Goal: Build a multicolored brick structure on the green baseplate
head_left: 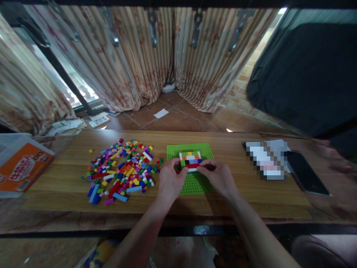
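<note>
A small building-brick structure stands on a green studded baseplate. Its rows show white, yellow, orange, green, light blue, black, blue and red bricks, with white along the near edge. My left hand grips its left side, thumb at the near left corner and index finger farther along. On the right, my right hand has its thumb and index finger closed against the near right corner. Whether a separate loose brick sits between those fingers is hidden. Loose bricks of many colours lie in a heap left of the baseplate.
The wooden tabletop carries everything. An orange-labelled clear plastic box stands at far left. To the right lie a blurred-out item and a dark phone. Striped curtains hang beyond the table.
</note>
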